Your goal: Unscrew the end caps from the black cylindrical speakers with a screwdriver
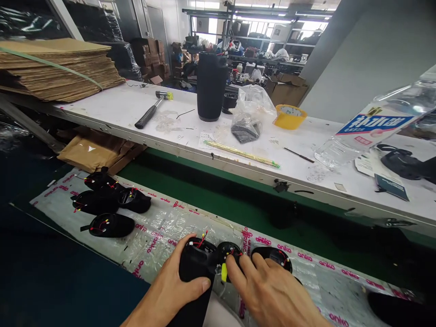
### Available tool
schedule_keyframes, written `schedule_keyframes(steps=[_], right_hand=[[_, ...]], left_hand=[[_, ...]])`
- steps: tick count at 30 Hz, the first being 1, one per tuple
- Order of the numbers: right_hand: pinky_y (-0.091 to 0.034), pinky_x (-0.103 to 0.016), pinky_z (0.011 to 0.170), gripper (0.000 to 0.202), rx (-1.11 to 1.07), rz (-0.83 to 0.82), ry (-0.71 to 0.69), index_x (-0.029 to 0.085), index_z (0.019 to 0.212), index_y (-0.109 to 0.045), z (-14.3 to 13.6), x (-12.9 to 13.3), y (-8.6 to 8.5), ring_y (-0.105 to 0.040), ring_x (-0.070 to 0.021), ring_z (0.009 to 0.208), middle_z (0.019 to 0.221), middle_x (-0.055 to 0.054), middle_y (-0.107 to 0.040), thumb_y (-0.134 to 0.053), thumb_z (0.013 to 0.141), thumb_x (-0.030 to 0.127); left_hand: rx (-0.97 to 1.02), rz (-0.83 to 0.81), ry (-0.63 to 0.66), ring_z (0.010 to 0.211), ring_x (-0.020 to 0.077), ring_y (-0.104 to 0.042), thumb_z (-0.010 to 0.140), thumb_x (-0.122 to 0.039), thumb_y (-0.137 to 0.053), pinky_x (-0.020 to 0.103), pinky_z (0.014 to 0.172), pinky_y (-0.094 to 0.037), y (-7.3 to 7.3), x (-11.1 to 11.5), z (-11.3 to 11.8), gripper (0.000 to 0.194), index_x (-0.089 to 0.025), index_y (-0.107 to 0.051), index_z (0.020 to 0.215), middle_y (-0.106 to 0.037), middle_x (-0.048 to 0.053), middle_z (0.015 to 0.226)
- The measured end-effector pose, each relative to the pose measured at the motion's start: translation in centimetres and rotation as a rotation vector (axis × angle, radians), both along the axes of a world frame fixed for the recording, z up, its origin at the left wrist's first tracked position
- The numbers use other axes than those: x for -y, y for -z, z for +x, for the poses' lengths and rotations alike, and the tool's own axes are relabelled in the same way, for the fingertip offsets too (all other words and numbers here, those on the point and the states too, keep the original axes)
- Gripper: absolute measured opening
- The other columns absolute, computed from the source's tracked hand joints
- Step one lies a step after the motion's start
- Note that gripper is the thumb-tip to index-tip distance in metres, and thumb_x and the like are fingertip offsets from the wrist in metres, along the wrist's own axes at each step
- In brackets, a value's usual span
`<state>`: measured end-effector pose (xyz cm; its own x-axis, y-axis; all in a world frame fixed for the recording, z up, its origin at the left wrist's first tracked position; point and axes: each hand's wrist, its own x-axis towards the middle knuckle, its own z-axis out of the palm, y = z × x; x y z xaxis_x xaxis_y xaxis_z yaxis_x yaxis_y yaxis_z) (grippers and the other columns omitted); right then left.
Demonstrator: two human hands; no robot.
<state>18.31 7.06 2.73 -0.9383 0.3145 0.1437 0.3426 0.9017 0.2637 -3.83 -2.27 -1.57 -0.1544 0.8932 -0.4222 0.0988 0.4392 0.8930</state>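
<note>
My left hand [179, 277] wraps round a black fabric-covered speaker housing [196, 263], thumb across its side. Its open end faces up, with thin red wires and small connectors sticking out. Close to its right side, my right hand [269, 286] has its fingers curled down, the thumb hidden. By those fingertips shows a small bright yellow piece [224, 272]; whether they pinch it is hard to make out. Just beyond the right fingers, a second black housing [229, 250] with wires stands beside the held one. Another black housing [272, 255] is partly covered by the right hand.
Several wired black housings [112, 225] stand on the plastic-wrapped lower board [153, 236] at left. On the white bench [177, 131] are a mallet [153, 109], a tall black cylinder [211, 86], yellow tape [289, 116] and a water bottle [371, 122]. Stacked cardboard [57, 68] sits far left.
</note>
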Motion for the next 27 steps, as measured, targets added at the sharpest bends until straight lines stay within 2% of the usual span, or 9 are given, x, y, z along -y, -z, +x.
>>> schedule_keyframes(steps=[5,9,12,14,16,18,21,24,27], right_hand=[[-0.047,-0.039,0.046,0.049,0.029,-0.054,0.034,0.01,0.123,-0.061,-0.1,0.3,0.9,-0.064,-0.0272,0.058,0.08,-0.008,-0.068,-0.066,0.074,0.013],[-0.051,-0.033,0.056,0.032,-0.145,-0.418,0.085,0.02,0.117,-0.06,0.3,-0.3,1.5,-0.069,-0.022,0.069,0.087,-0.001,-0.071,-0.067,0.087,0.013],[-0.054,-0.03,0.068,0.02,-0.328,-0.629,0.33,0.026,0.119,-0.057,1.0,-1.0,2.8,-0.072,-0.02,0.082,0.095,0.0,-0.073,-0.062,0.1,0.022],[-0.056,-0.032,0.071,0.021,-0.326,-0.609,0.477,0.025,0.118,-0.058,1.2,-1.3,4.9,-0.074,-0.0226,0.088,0.1,-0.003,-0.075,-0.066,0.099,0.026],[-0.06,-0.037,0.077,0.03,-0.238,-0.572,0.537,0.02,0.117,-0.06,1.0,-1.2,7.7,-0.075,-0.0276,0.098,0.118,-0.011,-0.074,-0.075,0.091,0.02],[-0.06,-0.042,0.085,0.041,-0.133,-0.584,0.578,0.017,0.119,-0.062,0.5,-0.7,10.6,-0.069,-0.0346,0.116,0.143,-0.019,-0.062,-0.081,0.083,0.015],[-0.06,-0.045,0.088,0.061,-0.044,-0.651,0.658,0.016,0.132,-0.06,-0.6,0.0,13.6,-0.064,-0.0388,0.125,0.156,-0.023,-0.048,-0.085,0.076,0.015],[-0.06,-0.047,0.085,0.088,-0.046,-0.726,0.731,0.019,0.145,-0.054,-1.4,0.1,14.8,-0.066,-0.0428,0.121,0.153,-0.023,-0.052,-0.091,0.066,0.014],[-0.057,-0.043,0.092,0.082,-0.1,-0.814,0.794,0.022,0.146,-0.054,-0.8,-0.6,14.5,-0.068,-0.0377,0.118,0.146,-0.017,-0.06,-0.086,0.071,0.017]], left_hand=[[0.05,0.029,-0.013,0.14,0.0408,-0.051,0.078,-0.044,-0.077,0.055,0.12,-0.035,0.4,0.2,0.2,0.085,-0.027,-0.038,0.151,-0.062,0.011,0.145],[0.069,0.071,-0.058,0.141,0.0403,-0.051,0.075,-0.051,-0.082,0.056,0.121,-0.036,0.8,0.0,-0.6,0.086,-0.028,-0.043,0.147,-0.062,0.012,0.146],[-0.058,0.079,-0.249,0.129,0.0406,-0.061,0.074,-0.055,-0.081,0.06,0.115,-0.04,1.9,-0.8,-1.9,0.089,-0.029,-0.041,0.148,-0.065,0.013,0.14],[-0.182,0.102,-0.334,0.125,0.0387,-0.064,0.076,-0.053,-0.079,0.059,0.113,-0.043,3.3,-1.6,-2.7,0.088,-0.029,-0.038,0.151,-0.065,0.014,0.139],[-0.3,0.128,-0.354,0.124,0.0376,-0.065,0.077,-0.048,-0.079,0.057,0.113,-0.044,5.2,-2.4,-3.1,0.086,-0.024,-0.039,0.15,-0.064,0.016,0.137],[-0.393,0.146,-0.366,0.129,0.0379,-0.061,0.077,-0.044,-0.08,0.056,0.115,-0.043,7.5,-3.1,-3.1,0.083,-0.018,-0.041,0.146,-0.061,0.018,0.138],[-0.513,0.183,-0.383,0.137,0.0385,-0.053,0.079,-0.043,-0.076,0.055,0.117,-0.041,11.4,-3.7,-2.5,0.078,-0.017,-0.041,0.144,-0.053,0.019,0.146],[-0.609,0.212,-0.393,0.136,0.0424,-0.055,0.077,-0.046,-0.073,0.06,0.112,-0.046,14.8,-3.7,-2.3,0.075,-0.015,-0.045,0.139,-0.054,0.022,0.144],[-0.676,0.249,-0.374,0.139,0.0467,-0.052,0.074,-0.047,-0.073,0.066,0.112,-0.046,16.0,-2.9,-2.8,0.082,-0.011,-0.044,0.142,-0.054,0.026,0.145]])
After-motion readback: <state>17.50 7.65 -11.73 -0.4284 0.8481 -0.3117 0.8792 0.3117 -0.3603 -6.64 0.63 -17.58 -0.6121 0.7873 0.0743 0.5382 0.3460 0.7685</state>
